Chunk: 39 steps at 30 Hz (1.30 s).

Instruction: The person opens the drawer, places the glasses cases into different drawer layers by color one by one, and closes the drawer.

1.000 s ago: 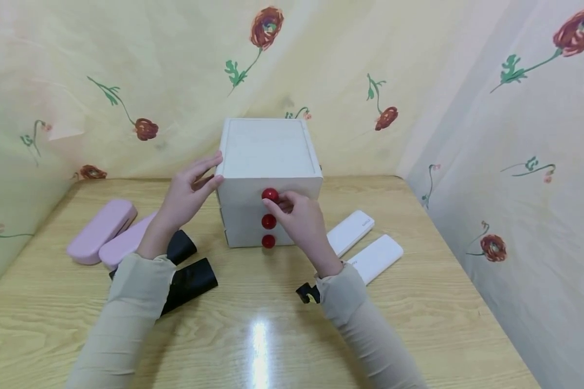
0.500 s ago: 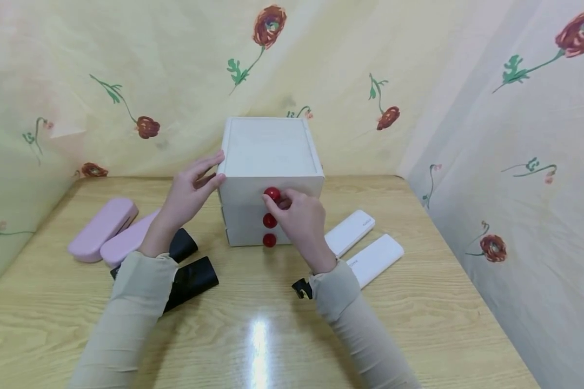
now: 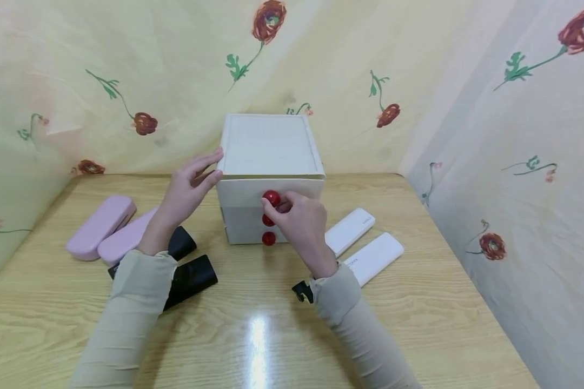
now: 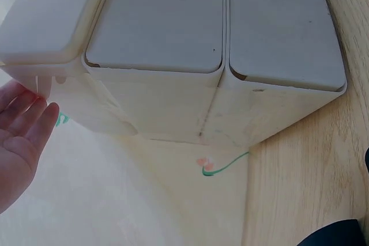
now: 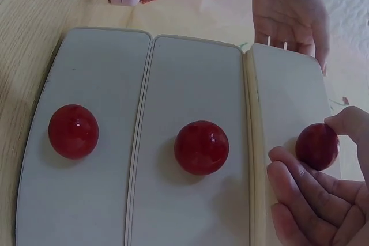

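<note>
A small white chest of drawers stands at the back of the table, with three round red knobs down its front. My right hand pinches the top knob between thumb and fingers. The top drawer juts slightly out, and a thin gap shows along its upper edge. My left hand rests its fairly straight fingertips on the chest's upper left side. In the right wrist view, the middle knob and the bottom knob sit on drawers that look flush.
Two pink cases lie at the left of the wooden table. Black cases are partly behind my left forearm. Two white cases lie to the right. A small black object shows beside my right sleeve. Flowered cloth hangs behind.
The top drawer has come slightly forward with my right hand on its knob, and a gap has appeared under the chest's top. My left hand stays at the chest's side.
</note>
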{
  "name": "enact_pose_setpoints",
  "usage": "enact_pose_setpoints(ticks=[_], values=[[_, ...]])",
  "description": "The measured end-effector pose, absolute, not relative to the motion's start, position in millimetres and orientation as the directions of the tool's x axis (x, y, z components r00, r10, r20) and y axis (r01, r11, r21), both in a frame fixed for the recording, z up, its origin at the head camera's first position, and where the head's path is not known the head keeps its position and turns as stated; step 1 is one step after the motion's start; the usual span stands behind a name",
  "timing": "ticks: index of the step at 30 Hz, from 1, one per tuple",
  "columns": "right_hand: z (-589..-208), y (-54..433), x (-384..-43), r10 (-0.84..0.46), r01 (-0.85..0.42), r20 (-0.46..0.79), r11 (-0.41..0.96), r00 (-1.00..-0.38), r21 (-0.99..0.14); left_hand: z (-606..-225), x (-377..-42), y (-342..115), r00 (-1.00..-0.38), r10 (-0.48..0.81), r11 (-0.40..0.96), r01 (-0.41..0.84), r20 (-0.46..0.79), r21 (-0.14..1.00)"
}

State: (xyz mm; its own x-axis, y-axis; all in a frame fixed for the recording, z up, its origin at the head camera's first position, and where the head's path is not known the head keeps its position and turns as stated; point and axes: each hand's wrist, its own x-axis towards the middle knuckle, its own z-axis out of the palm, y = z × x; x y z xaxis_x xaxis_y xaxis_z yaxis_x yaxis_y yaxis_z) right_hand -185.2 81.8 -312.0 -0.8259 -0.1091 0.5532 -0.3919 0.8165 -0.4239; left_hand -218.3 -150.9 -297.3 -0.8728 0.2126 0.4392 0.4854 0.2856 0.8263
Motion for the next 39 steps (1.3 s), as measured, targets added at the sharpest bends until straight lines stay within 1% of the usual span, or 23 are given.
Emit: enact_pose_setpoints(ticks=[6,14,18,26,33,39], values=[[-309.6,82.6,-182.0,-0.135,-0.414,0.574,0.823,-0.807,-0.388,-296.1,-219.1,-153.3,-0.864,0.226,0.284,0.500,0.450,0.818],[-310.7,84.1,-178.0,-0.140,-0.414,0.563,0.820,-0.815,-0.396,-300.4,-221.4,-156.9,-0.839,0.272,0.205,0.529,0.471,0.823],[-311.7,84.5,-177.0,-0.147,-0.420,0.559,0.816,-0.816,-0.398,-301.9,-222.3,-158.5,-0.828,0.279,0.202,0.546,0.487,0.813],[-312.5,88.0,-173.5,-0.165,-0.448,0.585,0.809,-0.794,-0.381,-303.9,-222.9,-158.0,-0.826,0.285,0.192,0.547,0.487,0.815],[-315.0,92.6,-170.3,-0.206,-0.484,0.611,0.809,-0.764,-0.333,-308.5,-224.8,-157.9,-0.814,0.300,0.156,0.556,0.497,0.816],[-316.0,94.9,-165.8,-0.227,-0.504,0.622,0.806,-0.749,-0.312,-309.9,-224.2,-157.7,-0.814,0.298,0.161,0.558,0.499,0.814]])
